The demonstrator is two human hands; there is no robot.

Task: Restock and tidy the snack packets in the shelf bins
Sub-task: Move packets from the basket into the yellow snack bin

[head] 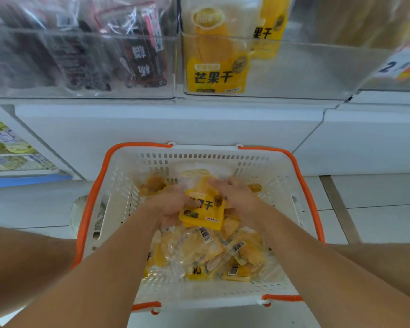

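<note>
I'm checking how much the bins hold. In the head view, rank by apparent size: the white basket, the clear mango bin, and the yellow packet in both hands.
1. white basket
2. clear mango bin, farther away, so unsure
3. yellow packet

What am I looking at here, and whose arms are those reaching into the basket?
No machine here: a person wears a camera on the head, looking down at their own arms. Both the left hand and the right hand grip a yellow mango packet above a white basket with orange handles, which sits on the floor and holds more such packets. Higher up is the shelf: a clear bin with a few matching mango packets, and beside it a bin of dark packets.
</note>
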